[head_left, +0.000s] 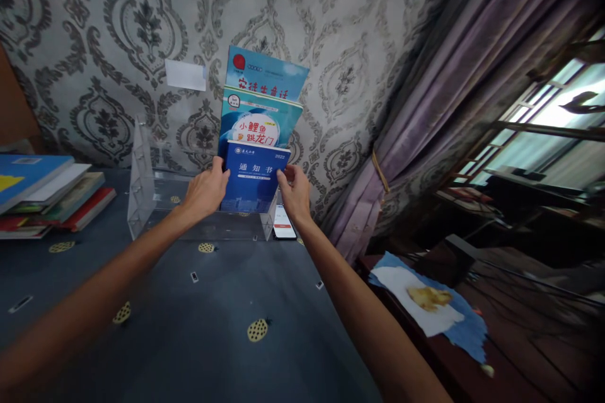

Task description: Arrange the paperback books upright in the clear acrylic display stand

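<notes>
Both of my hands grip the sides of a dark blue booklet (250, 186) marked 2022. My left hand (208, 187) has its thumb at the booklet's left edge, while my right hand (295, 189) pinches the right edge. The booklet stands upright in the front tier of a clear acrylic tiered rack (142, 182), at its right end. Behind it, in the higher tiers, stand a teal picture book (288, 116) and a light blue book (269, 69). Whether the booklet's bottom touches the rack I cannot tell.
A stack of books (70, 192) lies at the left on the blue pineapple-print tablecloth (212, 321). A phone (284, 223) with a lit screen rests by the rack's right end. Patterned wallpaper (146, 19) rises behind; a purple curtain (373, 182) hangs right, near a blue cloth (472, 340).
</notes>
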`<state>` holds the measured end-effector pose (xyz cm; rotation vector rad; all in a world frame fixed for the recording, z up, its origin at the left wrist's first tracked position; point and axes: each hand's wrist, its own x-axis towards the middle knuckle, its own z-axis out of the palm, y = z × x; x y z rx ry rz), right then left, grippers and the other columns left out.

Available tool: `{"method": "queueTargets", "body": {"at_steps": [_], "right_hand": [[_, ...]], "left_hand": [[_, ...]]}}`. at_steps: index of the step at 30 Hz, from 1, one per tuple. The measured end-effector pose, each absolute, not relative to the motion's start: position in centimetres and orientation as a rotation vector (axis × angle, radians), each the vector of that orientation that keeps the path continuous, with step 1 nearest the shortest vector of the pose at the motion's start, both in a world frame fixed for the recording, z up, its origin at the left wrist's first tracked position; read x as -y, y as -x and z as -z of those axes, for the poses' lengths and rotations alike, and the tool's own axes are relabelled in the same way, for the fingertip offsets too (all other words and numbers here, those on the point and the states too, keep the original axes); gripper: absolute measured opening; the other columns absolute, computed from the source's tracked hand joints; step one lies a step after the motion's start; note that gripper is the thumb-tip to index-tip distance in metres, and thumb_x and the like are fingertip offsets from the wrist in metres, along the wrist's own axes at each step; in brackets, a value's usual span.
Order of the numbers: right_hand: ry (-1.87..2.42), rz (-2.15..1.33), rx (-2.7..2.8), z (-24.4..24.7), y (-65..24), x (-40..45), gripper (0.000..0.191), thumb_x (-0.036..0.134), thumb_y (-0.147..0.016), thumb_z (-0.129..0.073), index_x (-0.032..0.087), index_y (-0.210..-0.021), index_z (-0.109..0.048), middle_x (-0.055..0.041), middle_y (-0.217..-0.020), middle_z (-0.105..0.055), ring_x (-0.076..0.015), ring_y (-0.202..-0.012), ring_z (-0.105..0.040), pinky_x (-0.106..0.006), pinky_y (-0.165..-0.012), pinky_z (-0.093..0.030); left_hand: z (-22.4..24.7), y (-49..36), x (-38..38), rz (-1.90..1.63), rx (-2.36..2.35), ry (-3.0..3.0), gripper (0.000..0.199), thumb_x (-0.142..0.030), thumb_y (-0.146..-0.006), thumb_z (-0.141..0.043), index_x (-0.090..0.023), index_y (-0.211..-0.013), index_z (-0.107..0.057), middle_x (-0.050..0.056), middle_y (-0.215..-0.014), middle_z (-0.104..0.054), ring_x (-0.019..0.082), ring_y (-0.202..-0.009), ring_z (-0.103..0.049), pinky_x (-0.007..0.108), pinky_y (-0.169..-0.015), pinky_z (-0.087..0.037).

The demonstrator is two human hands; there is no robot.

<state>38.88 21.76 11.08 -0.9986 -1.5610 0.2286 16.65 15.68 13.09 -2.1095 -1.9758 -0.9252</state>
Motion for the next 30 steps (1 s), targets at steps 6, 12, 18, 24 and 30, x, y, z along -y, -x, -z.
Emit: {"method": "queueTargets", "body": {"at_steps": [6,12,18,24,30], "right_hand": [[1.018,-0.213,1.56,-10.9,-38.6,-20.9,0.04,0.05,-0.091,-0.06,0.019,-0.115,-0.063,-0.0158,-0.109,-0.075,-0.0278,-0.097,-0.07,-0.045,-0.086,-0.057],[1.045,-0.23,1.549,-10.3,-39.0,-20.2,0.051,0.055,-0.091,-0.059,0.018,-0.127,-0.06,-0.0175,-0.116,-0.071,-0.0296,-0.105,-0.068,-0.046,-0.088,-0.057],[1.056,-0.234,1.553,-6.8,-38.8,-16.1,0.057,0.055,-0.093,-0.058,0.018,-0.137,-0.054,-0.0193,-0.131,-0.064,-0.0305,-0.114,-0.065,-0.047,-0.087,-0.058],[1.013,-0.272,1.787,-1.7,-38.1,-11.0,0.037,0.045,-0.098,-0.056,0.021,-0.124,-0.064,-0.0138,-0.117,-0.069,-0.0273,-0.101,-0.069,-0.044,-0.081,-0.061],[0.994,-0.318,1.966,1.1,-37.6,-8.4,0.025,0.034,-0.1,-0.054,0.022,-0.114,-0.07,-0.0131,-0.121,-0.069,-0.0229,-0.093,-0.072,-0.04,-0.08,-0.063]], "left_hand": [[-13.2,-16.7,-14.9,0.982,1.974,2.117,0.042,-0.037,-0.105,-0.03,-0.015,-0.138,-0.043,0.018,-0.1,-0.075,0.033,-0.09,-0.073,0.047,-0.085,-0.055],[-13.0,-16.6,-14.2,1.037,1.975,2.138,0.044,-0.033,-0.105,-0.034,-0.012,-0.144,-0.039,0.022,-0.117,-0.073,0.035,-0.104,-0.072,0.051,-0.094,-0.054],[-10.4,-11.8,-10.8,0.969,1.832,2.086,0.042,-0.031,-0.105,-0.041,-0.012,-0.142,-0.042,0.02,-0.131,-0.067,0.033,-0.122,-0.064,0.048,-0.101,-0.053],[-10.1,0.1,-5.0,0.644,1.893,1.839,0.046,-0.044,-0.104,-0.044,-0.015,-0.14,-0.047,0.018,-0.147,-0.056,0.041,-0.146,-0.042,0.062,-0.119,-0.034],[-8.7,11.1,-1.9,0.753,2.07,1.607,0.076,-0.084,-0.087,-0.038,-0.029,-0.136,-0.056,0.011,-0.128,-0.069,0.047,-0.142,-0.045,0.073,-0.111,-0.028]]}}
